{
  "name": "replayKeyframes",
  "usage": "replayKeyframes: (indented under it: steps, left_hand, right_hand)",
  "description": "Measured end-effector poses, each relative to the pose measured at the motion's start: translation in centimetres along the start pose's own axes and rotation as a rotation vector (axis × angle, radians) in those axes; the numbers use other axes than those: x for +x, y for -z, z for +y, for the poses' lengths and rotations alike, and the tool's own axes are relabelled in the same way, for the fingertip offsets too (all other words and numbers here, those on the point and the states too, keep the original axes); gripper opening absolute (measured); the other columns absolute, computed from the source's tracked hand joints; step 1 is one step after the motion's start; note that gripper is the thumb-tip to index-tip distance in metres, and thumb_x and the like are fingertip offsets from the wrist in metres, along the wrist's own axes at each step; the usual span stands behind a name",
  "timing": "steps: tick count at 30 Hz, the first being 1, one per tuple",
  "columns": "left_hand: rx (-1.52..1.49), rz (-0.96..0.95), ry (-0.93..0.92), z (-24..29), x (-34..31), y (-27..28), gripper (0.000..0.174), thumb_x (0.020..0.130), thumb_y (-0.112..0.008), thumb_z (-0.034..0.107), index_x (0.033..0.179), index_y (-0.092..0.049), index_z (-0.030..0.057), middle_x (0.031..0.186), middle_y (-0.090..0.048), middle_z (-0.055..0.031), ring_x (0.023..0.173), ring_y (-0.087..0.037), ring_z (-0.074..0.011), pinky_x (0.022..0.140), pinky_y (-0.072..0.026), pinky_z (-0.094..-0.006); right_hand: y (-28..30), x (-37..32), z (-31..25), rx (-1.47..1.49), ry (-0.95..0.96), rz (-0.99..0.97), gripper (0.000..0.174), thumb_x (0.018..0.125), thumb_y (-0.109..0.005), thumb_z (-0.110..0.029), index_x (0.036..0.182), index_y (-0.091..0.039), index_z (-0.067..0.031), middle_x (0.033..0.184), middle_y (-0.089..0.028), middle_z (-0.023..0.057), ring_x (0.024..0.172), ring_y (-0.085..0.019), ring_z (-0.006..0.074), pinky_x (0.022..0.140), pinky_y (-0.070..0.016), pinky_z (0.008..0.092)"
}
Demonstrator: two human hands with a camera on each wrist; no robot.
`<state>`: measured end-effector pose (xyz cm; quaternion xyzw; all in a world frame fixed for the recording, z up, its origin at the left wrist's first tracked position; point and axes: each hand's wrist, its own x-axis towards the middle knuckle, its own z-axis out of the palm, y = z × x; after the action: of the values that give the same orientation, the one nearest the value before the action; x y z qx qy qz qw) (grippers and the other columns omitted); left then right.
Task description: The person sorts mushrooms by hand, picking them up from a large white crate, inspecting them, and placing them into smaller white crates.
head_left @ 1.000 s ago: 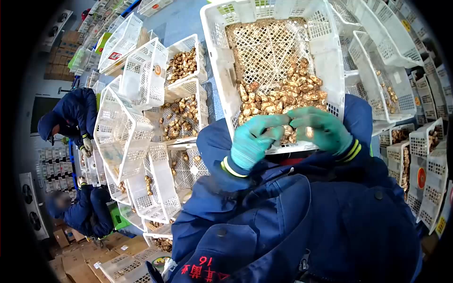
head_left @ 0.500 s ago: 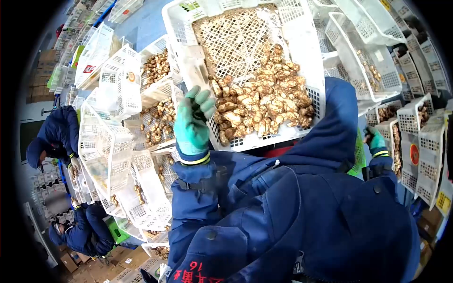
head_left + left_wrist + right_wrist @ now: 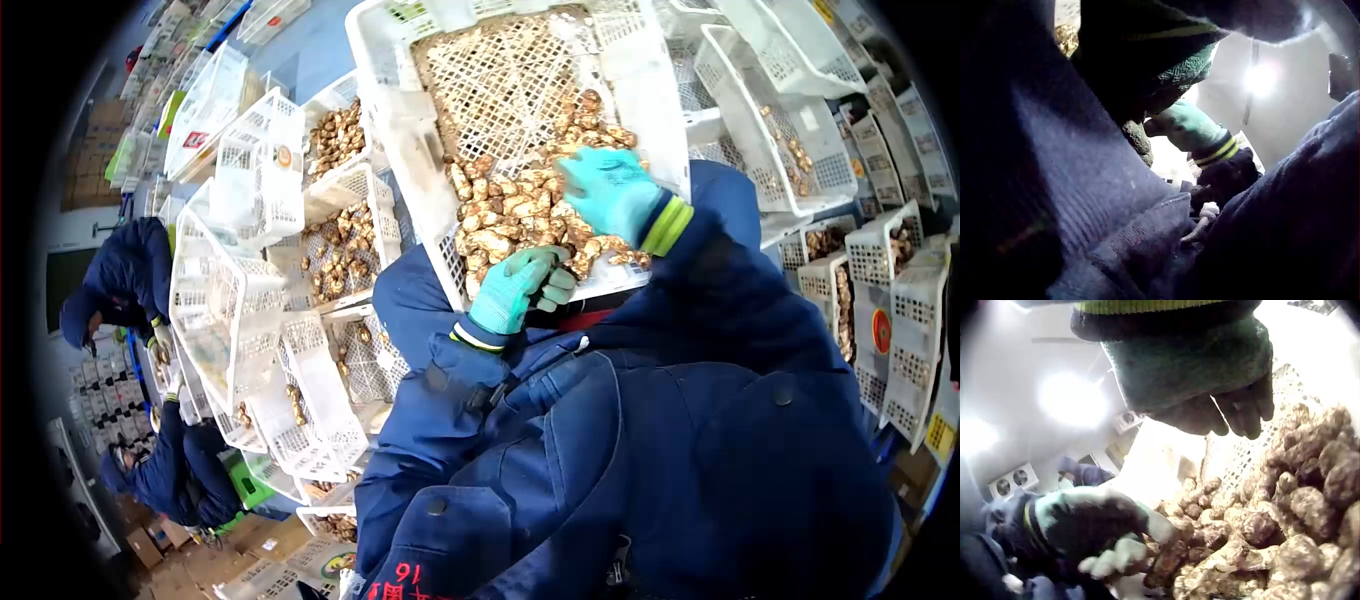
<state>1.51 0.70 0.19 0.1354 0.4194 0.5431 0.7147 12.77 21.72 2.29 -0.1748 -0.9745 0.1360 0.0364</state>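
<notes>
A white plastic crate (image 3: 392, 140) lies across the person's lap, with a heap of brown-and-cream mushrooms (image 3: 500, 215) in its near half. Over the right part of that heap reaches the right hand (image 3: 606, 192), in a green glove, its fingers extended. No mushroom shows in its fingers in the right wrist view. The gloved left hand (image 3: 518, 290) is at the crate's near edge, fingers loosely bent and thumb toward the heap. In the right wrist view its thumb overlaps a dark mushroom (image 3: 1167, 562), with no grip visible. Sleeve and shadow fill much of the left wrist view.
Several white crates with mushrooms stand to the left, among them a sparsely filled crate (image 3: 340, 240). More crates (image 3: 775, 120) are stacked at the right. Two other people (image 3: 120, 280) in dark blue work at the far left, beside a green stool (image 3: 250, 480).
Both hands were together over the crate, then parted, the right out by the right-hand crates. Now the right is back over the heap and the left has moved right to the near edge.
</notes>
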Motion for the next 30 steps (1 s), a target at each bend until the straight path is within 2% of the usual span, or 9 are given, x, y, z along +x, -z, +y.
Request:
replayKeyframes:
  steps: [7,10,14,15,18,21,23,25,30]
  left_hand:
    - [0.016,0.073,-0.158,-0.1,-1.0,0.8,0.047,0.102,-0.049,0.032,0.133,-0.049,-0.0037,0.105,-0.066,-0.0144,0.081,-0.064,-0.0168,0.069,-0.052,-0.0256]
    - [-0.218,-0.026,-0.132,-0.8,0.5,2.2,0.05,0.102,-0.049,0.033,0.136,-0.045,-0.0029,0.113,-0.063,-0.0161,0.088,-0.066,-0.0208,0.073,-0.0548,-0.0283]
    - [-0.373,0.054,-0.229,-0.9,0.7,2.4,0.054,0.1,-0.055,0.034,0.144,-0.039,0.0079,0.118,-0.061,-0.0145,0.105,-0.065,-0.0305,0.083,-0.0588,-0.0393]
    - [-0.457,0.081,-0.277,-0.4,0.5,1.1,0.054,0.098,-0.059,0.034,0.143,-0.041,0.0122,0.112,-0.064,-0.0119,0.099,-0.067,-0.0289,0.078,-0.0604,-0.0389]
    - [-0.364,0.018,-0.224,-0.1,0.3,1.5,0.054,0.095,-0.064,0.026,0.14,-0.043,0.006,0.107,-0.065,-0.0147,0.089,-0.069,-0.027,0.069,-0.0587,-0.0319]
    - [-0.348,-0.107,-0.223,-0.2,-0.4,2.4,0.051,0.093,-0.058,0.009,0.14,-0.042,-0.0011,0.11,-0.064,-0.0169,0.077,-0.061,-0.0163,0.066,-0.0496,-0.0239]
    - [-0.341,-0.041,-0.266,0.6,-0.7,1.4,0.049,0.093,-0.056,0.006,0.139,-0.043,-0.0019,0.113,-0.063,-0.0175,0.081,-0.062,-0.0171,0.065,-0.0494,-0.0243]
    - [-0.353,-0.014,-0.307,0.6,-0.4,1.7,0.042,0.099,-0.052,0.014,0.136,-0.044,-0.0027,0.118,-0.061,-0.0168,0.098,-0.065,-0.0252,0.076,-0.0565,-0.0292]
    - [-0.465,0.093,-0.238,0.3,0.1,2.6,0.068,0.098,-0.042,0.06,0.126,-0.053,-0.0011,0.12,-0.062,-0.0155,0.109,-0.063,-0.0297,0.092,-0.055,-0.0405]
  right_hand:
    - [-4.4,3.1,-1.2,-0.247,-0.14,-0.27,0.031,0.086,-0.062,-0.03,0.112,-0.063,-0.0135,0.116,-0.061,0.0122,0.102,-0.065,0.0303,0.082,-0.0487,0.051]
    - [-4.1,2.7,0.5,-0.02,-0.16,-0.164,0.025,0.084,-0.063,-0.026,0.103,-0.064,-0.0094,0.103,-0.065,0.0135,0.097,-0.065,0.0324,0.085,-0.0505,0.0453]
    - [-3.4,1.5,0.9,0.811,-0.313,0.022,0.031,0.076,-0.073,-0.027,0.098,-0.068,-0.0058,0.08,-0.067,0.0103,0.076,-0.065,0.021,0.07,-0.0526,0.0318]
    - [-2.3,1.4,0.1,0.869,-0.248,-0.211,0.037,0.078,-0.073,-0.027,0.108,-0.067,-0.0061,0.087,-0.068,0.0111,0.081,-0.066,0.0225,0.074,-0.0531,0.0321]
    - [-5.7,2.4,0.4,0.364,0.185,0.16,0.044,0.087,-0.064,-0.033,0.123,-0.06,-0.0078,0.103,-0.067,0.0175,0.094,-0.065,0.0338,0.081,-0.0536,0.0399]
    - [-4.7,3.8,-1.0,-0.028,0.113,-0.067,0.021,0.078,-0.063,-0.015,0.097,-0.065,-0.0051,0.063,-0.06,0.0136,0.065,-0.062,0.0341,0.058,-0.0488,0.0458]
    - [-6.3,2.3,-2.6,-0.182,0.089,-0.06,0.026,0.078,-0.064,-0.021,0.102,-0.064,-0.0117,0.087,-0.065,0.012,0.088,-0.063,0.0306,0.076,-0.0498,0.0447]
    - [-4.7,2.7,-3.5,-0.183,-0.034,-0.26,0.026,0.085,-0.061,-0.025,0.108,-0.065,-0.0155,0.108,-0.065,0.0083,0.103,-0.061,0.029,0.083,-0.0505,0.0455]
    - [-3.9,1.6,0.5,0.527,-0.196,0.231,0.02,0.085,-0.059,-0.019,0.097,-0.072,-0.0085,0.084,-0.069,0.015,0.08,-0.068,0.0325,0.071,-0.0533,0.0414]
